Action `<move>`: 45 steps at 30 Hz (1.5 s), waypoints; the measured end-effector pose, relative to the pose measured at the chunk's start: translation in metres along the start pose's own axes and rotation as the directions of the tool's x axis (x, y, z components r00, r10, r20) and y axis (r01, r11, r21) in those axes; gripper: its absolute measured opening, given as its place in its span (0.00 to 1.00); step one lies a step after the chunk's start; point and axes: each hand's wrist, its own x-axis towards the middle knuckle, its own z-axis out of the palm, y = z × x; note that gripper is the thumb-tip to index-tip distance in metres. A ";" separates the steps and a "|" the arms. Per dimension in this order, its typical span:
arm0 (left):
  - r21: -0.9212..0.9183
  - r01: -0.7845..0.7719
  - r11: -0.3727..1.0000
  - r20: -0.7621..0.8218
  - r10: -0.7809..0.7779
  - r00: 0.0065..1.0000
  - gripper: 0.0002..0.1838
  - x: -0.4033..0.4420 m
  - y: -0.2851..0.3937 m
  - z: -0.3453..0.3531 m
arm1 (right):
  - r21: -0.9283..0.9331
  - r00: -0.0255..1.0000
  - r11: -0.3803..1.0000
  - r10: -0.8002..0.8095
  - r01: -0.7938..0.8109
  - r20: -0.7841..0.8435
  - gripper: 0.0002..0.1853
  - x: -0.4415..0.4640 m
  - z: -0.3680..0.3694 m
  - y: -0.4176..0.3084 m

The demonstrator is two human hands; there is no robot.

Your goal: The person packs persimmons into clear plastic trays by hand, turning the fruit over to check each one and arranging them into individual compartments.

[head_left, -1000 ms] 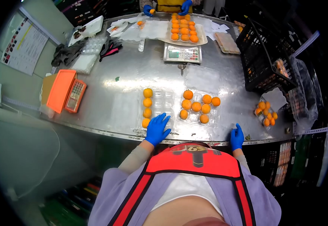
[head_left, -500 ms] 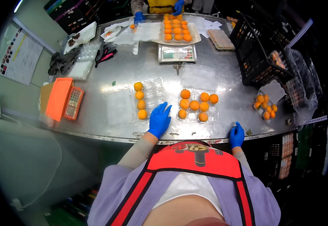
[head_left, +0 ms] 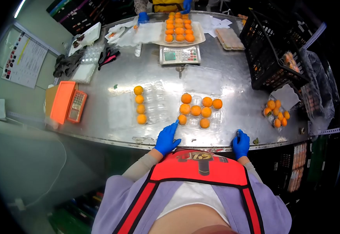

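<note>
My blue-gloved left hand [head_left: 167,139] is open at the table's near side, thumb apart. Its extended index fingertip reaches the lower left corner of a clear plastic clamshell tray [head_left: 215,125], close to an orange [head_left: 182,119]; whether they touch I cannot tell. Several oranges sit in that tray, and some of its cells hold none. To the left, another clear clamshell tray [head_left: 157,102] has a single column of oranges [head_left: 139,99] along its left side. My right hand [head_left: 240,144], also blue-gloved, rests by the near edge with loosely bent fingers, holding nothing visible.
A scale [head_left: 179,55] bears a filled tray of oranges [head_left: 179,27], with a co-worker's gloved hand [head_left: 143,17] behind. An orange-coloured device [head_left: 64,102] stands left. At right are a black crate [head_left: 273,58] and a bag of small orange fruit [head_left: 276,113].
My left hand has drawn back from between the trays towards the near edge, its index finger now by the right tray's corner. The view has shifted slightly. The oranges stay in their cells.
</note>
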 end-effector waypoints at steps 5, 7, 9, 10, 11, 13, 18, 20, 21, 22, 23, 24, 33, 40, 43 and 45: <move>-0.004 0.065 0.998 -0.076 -0.065 0.995 0.43 0.001 0.015 0.009 | 0.042 0.961 0.974 -0.229 0.225 0.153 0.11 0.017 -0.010 0.022; -0.005 0.084 0.996 -0.096 -0.084 0.992 0.42 0.002 0.018 0.011 | 0.100 0.949 0.958 -0.281 0.268 0.144 0.10 0.023 -0.008 0.036; 0.021 0.058 0.998 -0.082 -0.056 0.995 0.42 0.002 0.020 0.013 | 0.162 0.934 0.937 -0.333 0.311 0.134 0.08 0.031 -0.012 0.039; 0.039 0.043 0.998 -0.055 -0.040 0.998 0.41 0.003 0.022 0.012 | 0.114 0.915 0.939 -0.343 0.325 0.213 0.09 0.032 -0.019 0.031; 0.040 0.049 0.998 -0.055 -0.046 0.997 0.41 0.004 0.025 0.013 | 0.068 0.892 0.937 -0.346 0.342 0.291 0.11 0.033 -0.023 0.026; 0.056 0.016 0.998 0.037 -0.018 0.999 0.38 0.008 0.031 0.017 | 0.095 0.897 0.938 -0.345 0.332 0.278 0.11 0.034 -0.020 0.028; 0.078 0.026 0.997 0.073 -0.032 0.997 0.35 0.017 0.051 0.033 | 0.225 0.914 0.924 -0.354 0.309 0.200 0.10 0.032 -0.007 0.044; 0.073 0.021 0.997 0.034 -0.023 0.999 0.34 0.019 0.054 0.040 | 0.295 0.915 0.906 -0.362 0.302 0.175 0.11 0.032 -0.001 0.053; 0.067 0.050 0.996 0.056 -0.054 0.997 0.33 0.021 0.058 0.038 | 0.299 0.913 0.905 -0.365 0.302 0.181 0.11 0.033 -0.004 0.050; 0.063 0.080 0.995 0.076 -0.085 0.993 0.32 0.023 0.062 0.037 | 0.306 0.921 0.921 -0.317 0.241 0.228 0.11 0.032 -0.006 0.047; 0.066 0.087 0.994 0.072 -0.091 0.993 0.32 0.022 0.063 0.039 | 0.311 0.924 0.933 -0.270 0.181 0.271 0.10 0.032 -0.009 0.043; 0.061 0.114 0.992 0.055 -0.117 0.992 0.31 0.020 0.063 0.039 | 0.318 0.927 0.938 -0.234 0.137 0.293 0.10 0.034 -0.015 0.035; 0.160 0.129 0.979 -0.024 -0.127 0.992 0.32 0.019 0.067 0.041 | 0.351 0.931 0.892 -0.344 0.285 0.120 0.11 0.030 0.003 0.051; 0.164 0.178 0.970 -0.013 -0.178 0.984 0.31 0.017 0.066 0.042 | 0.344 0.925 0.905 -0.329 0.251 0.191 0.11 0.027 -0.004 0.044; 0.124 0.157 0.980 -0.078 -0.148 0.986 0.29 0.017 0.064 0.044 | 0.315 0.897 0.917 -0.338 0.245 0.285 0.12 0.028 -0.017 0.038; 0.122 0.140 0.983 -0.098 -0.129 0.987 0.29 0.015 0.066 0.044 | 0.337 0.879 0.895 -0.390 0.292 0.274 0.10 0.029 -0.029 0.030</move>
